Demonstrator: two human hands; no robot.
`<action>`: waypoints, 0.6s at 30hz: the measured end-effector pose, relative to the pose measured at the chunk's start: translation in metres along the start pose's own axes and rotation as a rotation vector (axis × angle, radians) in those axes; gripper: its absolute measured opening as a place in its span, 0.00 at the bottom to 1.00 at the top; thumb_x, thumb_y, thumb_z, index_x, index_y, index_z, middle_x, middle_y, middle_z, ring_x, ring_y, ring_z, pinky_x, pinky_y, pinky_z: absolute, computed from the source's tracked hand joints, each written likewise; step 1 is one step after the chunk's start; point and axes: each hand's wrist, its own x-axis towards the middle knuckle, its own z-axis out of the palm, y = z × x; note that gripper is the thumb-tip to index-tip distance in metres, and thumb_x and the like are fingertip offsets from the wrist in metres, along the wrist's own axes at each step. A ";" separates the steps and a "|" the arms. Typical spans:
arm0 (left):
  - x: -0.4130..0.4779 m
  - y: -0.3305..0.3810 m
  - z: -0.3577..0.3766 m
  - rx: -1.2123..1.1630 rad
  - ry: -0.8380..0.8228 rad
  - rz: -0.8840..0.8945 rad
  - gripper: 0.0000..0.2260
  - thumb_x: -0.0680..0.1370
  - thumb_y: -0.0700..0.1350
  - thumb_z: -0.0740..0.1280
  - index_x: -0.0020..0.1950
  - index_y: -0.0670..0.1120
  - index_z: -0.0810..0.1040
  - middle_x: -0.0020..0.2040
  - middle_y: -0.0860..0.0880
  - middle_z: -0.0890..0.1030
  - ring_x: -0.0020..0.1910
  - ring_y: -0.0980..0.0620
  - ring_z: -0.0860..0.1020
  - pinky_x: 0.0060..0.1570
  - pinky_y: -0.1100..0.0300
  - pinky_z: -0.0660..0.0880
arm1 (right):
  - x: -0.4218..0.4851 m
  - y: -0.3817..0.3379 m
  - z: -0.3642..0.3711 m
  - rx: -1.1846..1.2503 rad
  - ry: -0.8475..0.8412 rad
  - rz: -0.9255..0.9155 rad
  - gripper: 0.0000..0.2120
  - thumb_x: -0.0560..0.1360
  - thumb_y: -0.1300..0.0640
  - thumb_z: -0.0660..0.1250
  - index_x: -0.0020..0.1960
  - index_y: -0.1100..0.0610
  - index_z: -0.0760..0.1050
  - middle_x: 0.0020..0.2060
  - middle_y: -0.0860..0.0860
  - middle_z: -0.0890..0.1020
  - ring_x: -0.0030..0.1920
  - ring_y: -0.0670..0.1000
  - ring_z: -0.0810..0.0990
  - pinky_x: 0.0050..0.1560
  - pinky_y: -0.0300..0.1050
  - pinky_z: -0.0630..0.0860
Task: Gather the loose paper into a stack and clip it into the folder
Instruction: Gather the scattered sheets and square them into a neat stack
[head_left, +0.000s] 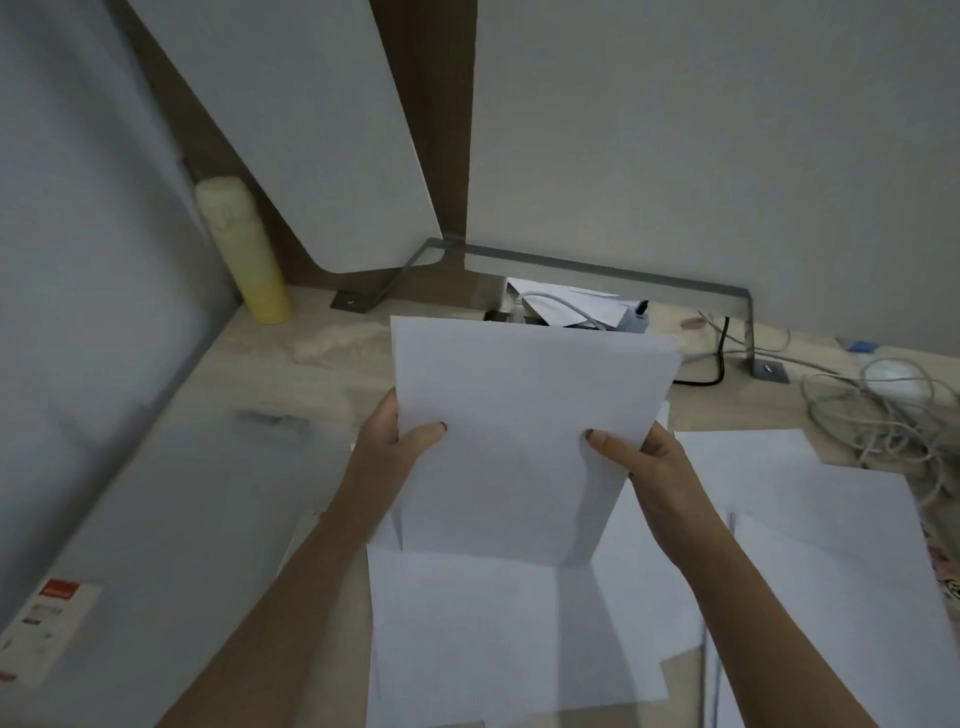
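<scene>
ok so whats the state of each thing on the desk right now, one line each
held paper stack: upright, bottom edge down on the sheets below, gripped at both sides
left hand: grip closed on the stack's left edge
right hand: grip closed on the stack's right edge
loose sheets: lying flat, spread and overlapping, not gathered
grey folder: lying flat, closed as far as shows
yellow bottle: standing, cap on
cables: tangled in a heap

pale wood desk (322, 374) — grey partitions (701, 130)
</scene>
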 end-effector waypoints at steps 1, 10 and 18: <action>0.000 0.001 0.003 -0.005 0.013 0.004 0.14 0.74 0.34 0.66 0.51 0.53 0.75 0.39 0.61 0.84 0.39 0.65 0.81 0.37 0.71 0.76 | -0.001 0.001 -0.001 -0.002 0.007 0.002 0.12 0.72 0.63 0.67 0.54 0.54 0.79 0.48 0.48 0.86 0.48 0.46 0.84 0.44 0.36 0.79; -0.013 -0.033 -0.009 0.072 0.073 -0.126 0.09 0.75 0.39 0.65 0.52 0.50 0.76 0.52 0.54 0.80 0.52 0.61 0.77 0.57 0.62 0.72 | -0.006 0.012 -0.048 -0.050 0.303 0.013 0.10 0.71 0.56 0.68 0.51 0.56 0.78 0.43 0.45 0.85 0.44 0.48 0.83 0.44 0.42 0.80; -0.044 -0.108 -0.008 0.748 0.078 -0.461 0.28 0.77 0.40 0.62 0.75 0.42 0.54 0.76 0.42 0.54 0.75 0.44 0.54 0.68 0.53 0.60 | 0.005 0.100 -0.053 -0.441 0.352 0.447 0.17 0.77 0.64 0.62 0.64 0.70 0.70 0.53 0.63 0.77 0.54 0.63 0.76 0.58 0.58 0.72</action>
